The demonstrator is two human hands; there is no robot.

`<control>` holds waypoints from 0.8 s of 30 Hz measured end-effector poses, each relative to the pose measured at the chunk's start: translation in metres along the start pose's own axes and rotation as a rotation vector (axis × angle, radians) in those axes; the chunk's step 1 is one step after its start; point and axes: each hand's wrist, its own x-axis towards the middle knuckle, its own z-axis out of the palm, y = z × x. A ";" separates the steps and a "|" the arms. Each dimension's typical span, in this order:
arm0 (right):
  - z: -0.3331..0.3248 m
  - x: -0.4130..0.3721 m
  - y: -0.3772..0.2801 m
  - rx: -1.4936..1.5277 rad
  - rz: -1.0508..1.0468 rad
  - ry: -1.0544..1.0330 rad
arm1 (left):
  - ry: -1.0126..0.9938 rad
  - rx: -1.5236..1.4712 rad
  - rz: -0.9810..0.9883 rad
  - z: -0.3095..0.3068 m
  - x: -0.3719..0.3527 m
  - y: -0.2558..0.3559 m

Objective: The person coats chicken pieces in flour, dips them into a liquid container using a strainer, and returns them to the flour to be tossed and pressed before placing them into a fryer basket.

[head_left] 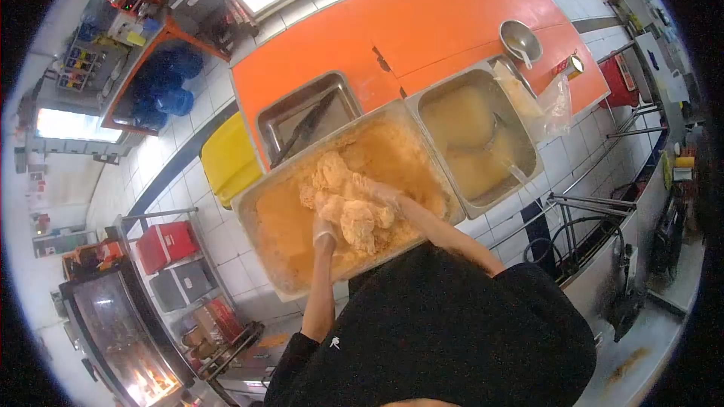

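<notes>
A large metal tray [253, 215] of orange-tinted flour [407, 147] lies right in front of me. Several flour-coated chicken pieces [358, 222] are heaped together over the flour. From the left side my left hand [325, 227] grips the heap, its fingers partly hidden behind the pieces. My right hand [379, 191], dusted with flour, holds the heap from the far right side. To the right, touching the tray's edge, stands a deep metal pan [528, 147] of cloudy yellowish liquid with a wire-handled strainer or basket in it.
Behind the tray, a metal pan [271, 117] with dark tongs [309, 124] sits on the orange table [317, 41]. At the right are a steel bowl [520, 38], a can [575, 65] and a plastic bag [556, 109]. A yellow bin [226, 162] stands left.
</notes>
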 end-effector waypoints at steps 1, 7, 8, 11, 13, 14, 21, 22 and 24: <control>0.003 0.010 0.017 0.004 -0.200 -0.026 | 0.013 -0.005 -0.012 -0.037 0.021 -0.019; -0.020 -0.083 -0.104 -0.442 0.175 -0.022 | 0.057 1.409 0.387 -0.132 0.007 -0.019; -0.029 -0.089 -0.111 -0.963 0.068 -0.076 | 0.038 1.133 -0.113 -0.099 -0.008 0.026; -0.026 -0.130 -0.153 -1.045 0.367 0.135 | 0.253 0.842 0.077 -0.047 -0.064 0.080; -0.049 -0.066 -0.034 -0.784 0.179 0.254 | 0.234 1.292 0.281 -0.076 -0.058 0.047; -0.060 -0.036 0.025 -0.659 0.079 0.293 | 0.197 1.750 0.474 -0.091 -0.049 0.027; -0.010 0.005 0.033 -0.288 0.030 -0.075 | 0.104 1.290 0.136 -0.011 -0.015 0.019; -0.007 0.010 0.039 -0.224 0.058 -0.086 | 0.180 1.124 -0.087 -0.009 0.000 0.015; -0.010 0.028 0.058 -0.099 0.124 -0.114 | 0.193 1.027 0.101 -0.004 -0.013 0.021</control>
